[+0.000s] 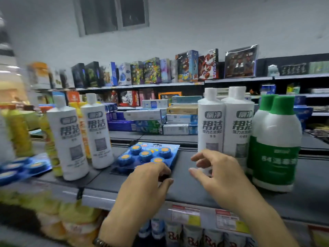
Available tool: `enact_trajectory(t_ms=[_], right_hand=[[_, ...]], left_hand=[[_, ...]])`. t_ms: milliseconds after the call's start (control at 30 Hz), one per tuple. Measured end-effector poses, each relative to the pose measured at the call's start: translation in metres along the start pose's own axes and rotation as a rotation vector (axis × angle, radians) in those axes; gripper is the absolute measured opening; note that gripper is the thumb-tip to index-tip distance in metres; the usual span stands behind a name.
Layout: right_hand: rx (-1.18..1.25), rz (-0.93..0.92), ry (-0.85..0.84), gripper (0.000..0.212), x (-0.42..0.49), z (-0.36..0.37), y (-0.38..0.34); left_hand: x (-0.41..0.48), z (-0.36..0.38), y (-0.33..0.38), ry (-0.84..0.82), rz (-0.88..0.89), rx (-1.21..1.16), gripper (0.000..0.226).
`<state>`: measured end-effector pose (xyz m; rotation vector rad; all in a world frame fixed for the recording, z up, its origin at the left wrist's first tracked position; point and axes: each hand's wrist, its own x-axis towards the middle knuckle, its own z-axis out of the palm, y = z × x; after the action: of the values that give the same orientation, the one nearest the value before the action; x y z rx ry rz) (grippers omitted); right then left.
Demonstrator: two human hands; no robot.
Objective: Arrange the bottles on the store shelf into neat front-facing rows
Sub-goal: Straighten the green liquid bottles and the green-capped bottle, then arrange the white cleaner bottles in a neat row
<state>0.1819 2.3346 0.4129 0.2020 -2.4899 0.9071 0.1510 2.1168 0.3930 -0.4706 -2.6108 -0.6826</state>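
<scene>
Head view: at the bottom of the frame, the left hand (147,180) reaches over the front edge of the dark shelf (178,191). Its fingers curl over the near edge of a blue blister card (147,154) of round blocks with the thumb tucked against that edge, so it seems to pinch the card. Just right of it, the right hand (219,172) hovers with fingers spread and loosely bent, holding nothing. Its fingertips are close in front of the base of the white bottle (211,125) at right of centre; whether they touch it cannot be told.

A second white bottle (238,125) stands upright against that one, labels forward, and the cap of a third (231,92) shows behind them. To their right stands a green-capped bottle (277,148) with another (261,114) behind it. Left of the card, apart from both hands, two more white bottles (68,139) (98,132) stand upright, one nearer the shelf edge than the other, with blurred yellow bottles (47,136) beside them. Another blue card (17,168) lies at the far left, blurred.

Price tags (224,218) line the shelf front in the lower right of the frame. Farther back, stacked toothpaste boxes (151,122) fill the centre, and toy boxes (153,70) line a high shelf in the upper half of the frame.
</scene>
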Motion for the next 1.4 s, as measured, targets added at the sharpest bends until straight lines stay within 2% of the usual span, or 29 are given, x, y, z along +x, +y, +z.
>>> enact_trajectory(t_ms=[200,367,567,700,767,1000,1167,1400], right_hand=[[0.082,-0.107,-0.119,0.026,0.025,0.087,-0.067],[0.158,-0.111,-0.135,0.026,0.063,0.148,-0.131],[0.147,-0.152,0.095,0.035,0.134,0.189,-0.188],[0.102,-0.095,0.061,0.071,0.175,0.199,-0.207],[0.117,-0.067,0.053,0.082,0.189,0.202,-0.213],[0.232,-0.039,-0.006,0.078,0.209,0.213,-0.227],[0.310,-0.045,-0.069,0.084,0.215,0.221,-0.225],[0.413,-0.093,-0.037,0.083,0.218,0.228,-0.213]], left_hand=[[-0.016,-0.055,-0.090,0.068,-0.103,0.054,0.023],[-0.021,-0.092,-0.155,0.096,-0.091,0.041,0.023],[-0.017,-0.113,-0.212,0.064,-0.044,0.047,0.028],[-0.011,-0.116,-0.232,0.064,0.021,0.105,0.041],[-0.007,-0.119,-0.238,0.073,0.052,0.085,0.044],[-0.005,-0.123,-0.240,0.077,0.088,0.013,0.044],[-0.016,-0.124,-0.249,0.069,0.065,-0.070,0.033],[-0.012,-0.130,-0.253,0.138,0.043,-0.167,0.022]])
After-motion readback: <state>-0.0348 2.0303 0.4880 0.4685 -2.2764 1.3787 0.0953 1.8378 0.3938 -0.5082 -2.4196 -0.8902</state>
